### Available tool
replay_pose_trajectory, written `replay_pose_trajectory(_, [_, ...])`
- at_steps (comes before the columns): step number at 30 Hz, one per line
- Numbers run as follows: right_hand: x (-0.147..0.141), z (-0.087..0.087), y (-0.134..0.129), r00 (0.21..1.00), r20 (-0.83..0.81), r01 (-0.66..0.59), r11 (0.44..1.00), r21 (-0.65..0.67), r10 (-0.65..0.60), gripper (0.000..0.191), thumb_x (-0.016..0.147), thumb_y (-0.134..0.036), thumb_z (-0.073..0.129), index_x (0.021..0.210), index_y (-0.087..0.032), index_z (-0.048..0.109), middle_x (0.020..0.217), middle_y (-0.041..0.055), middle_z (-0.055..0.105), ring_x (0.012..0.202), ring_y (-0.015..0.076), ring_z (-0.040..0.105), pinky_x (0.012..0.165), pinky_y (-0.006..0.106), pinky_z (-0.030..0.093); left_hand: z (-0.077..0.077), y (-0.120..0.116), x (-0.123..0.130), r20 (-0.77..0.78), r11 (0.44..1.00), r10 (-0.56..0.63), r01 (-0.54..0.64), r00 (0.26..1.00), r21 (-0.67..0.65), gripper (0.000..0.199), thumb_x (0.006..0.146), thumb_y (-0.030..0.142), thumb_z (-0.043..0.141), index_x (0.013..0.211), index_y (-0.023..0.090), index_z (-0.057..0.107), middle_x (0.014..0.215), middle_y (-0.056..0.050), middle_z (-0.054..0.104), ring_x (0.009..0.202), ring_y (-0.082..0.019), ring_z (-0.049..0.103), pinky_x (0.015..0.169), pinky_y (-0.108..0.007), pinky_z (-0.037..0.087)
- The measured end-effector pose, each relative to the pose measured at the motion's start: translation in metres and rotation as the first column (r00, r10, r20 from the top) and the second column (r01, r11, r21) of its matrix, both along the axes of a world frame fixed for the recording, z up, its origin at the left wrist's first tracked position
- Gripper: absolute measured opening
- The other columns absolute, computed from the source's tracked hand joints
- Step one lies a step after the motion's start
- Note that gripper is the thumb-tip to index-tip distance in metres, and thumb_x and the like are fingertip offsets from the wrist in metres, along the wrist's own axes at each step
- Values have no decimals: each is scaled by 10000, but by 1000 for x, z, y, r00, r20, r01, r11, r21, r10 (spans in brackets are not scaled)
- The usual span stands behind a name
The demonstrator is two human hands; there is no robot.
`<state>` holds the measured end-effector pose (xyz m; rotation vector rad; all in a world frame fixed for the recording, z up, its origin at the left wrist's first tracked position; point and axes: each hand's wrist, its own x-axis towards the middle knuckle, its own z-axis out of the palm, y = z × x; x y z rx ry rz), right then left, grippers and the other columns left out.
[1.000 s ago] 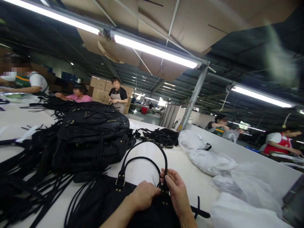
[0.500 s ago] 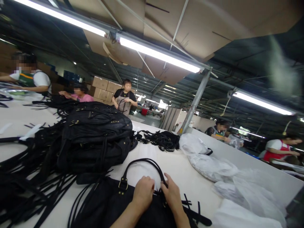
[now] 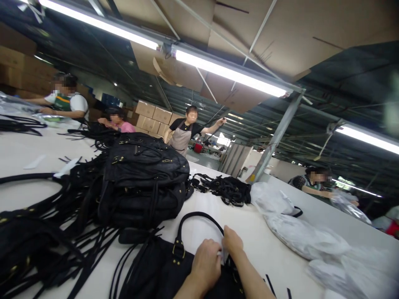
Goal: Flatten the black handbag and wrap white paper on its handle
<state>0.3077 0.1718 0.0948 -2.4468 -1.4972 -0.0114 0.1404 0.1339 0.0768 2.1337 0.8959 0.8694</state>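
Both hands, left hand (image 3: 206, 265) and right hand (image 3: 233, 243), pinch the black leather handbag's (image 3: 156, 274) arched handle (image 3: 199, 220) at the white worktable's (image 3: 249, 232) near edge, mid-adjustment.

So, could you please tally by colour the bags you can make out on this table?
Black bags: 2, the handbag under the left hand and right hand, and the top bag of the black stack; lower ones cannot be told apart.
White plastic-wrapped bundles: 3
Total: 5
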Motion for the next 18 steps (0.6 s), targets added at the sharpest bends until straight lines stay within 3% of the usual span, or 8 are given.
replay_pose_trajectory(3, [2,27,-1,997,-25,-75,995,72,77,119,884,-59,522,920,-140,602,926,33,658,926,183,629,855,349,485,5,10,2,215,987,78,-45,973,-156,255,822,76,484,996,151,655,1038,-87,634,989,-216,564,951,-336,428])
replay_pose_trajectory(5, [3,49,-13,987,-42,-150,981,127,156,187,832,-5,475,888,-158,567,881,28,650,896,171,624,809,289,467,13,19,3,349,953,127,-17,928,-301,252,841,121,491,1054,126,626,994,-83,612,842,-184,569,826,-316,471])
replay_pose_trajectory(7, [1,65,-36,971,-53,-221,961,168,232,218,787,13,454,866,-181,516,841,21,635,846,162,619,757,249,450,24,25,2,464,893,150,81,873,-442,301,866,226,519,1130,93,579,869,-59,570,652,-142,511,593,-266,444])
replay_pose_trajectory(9, [-6,73,-67,953,-57,-282,940,193,298,228,778,10,434,860,-201,465,818,10,617,795,152,610,718,232,441,39,26,-2,578,819,138,235,804,-523,409,853,351,583,1148,70,544,756,-12,494,533,-97,407,437,-206,288])
replay_pose_trajectory(11, [-15,74,-99,940,-56,-318,925,206,336,232,790,5,397,858,-214,431,801,5,602,766,153,598,704,238,433,58,21,-10,696,751,105,402,710,-524,517,771,437,700,1113,83,542,729,19,444,510,-64,347,409,-178,184])
replay_pose_trajectory(14, [-29,70,-134,939,-51,-323,925,201,340,199,831,-28,364,860,-216,423,812,27,599,775,181,584,713,276,423,87,7,-23,822,654,60,600,566,-461,639,619,432,853,1091,123,554,675,73,375,486,-38,280,401,-156,147])
replay_pose_trajectory(18, [-39,84,-154,930,-82,-347,929,130,359,145,849,-79,441,927,-193,486,898,54,625,841,200,589,776,316,434,112,-6,-32,871,548,72,711,486,-442,588,665,421,846,1092,108,589,590,102,327,445,-32,224,370,-133,126])
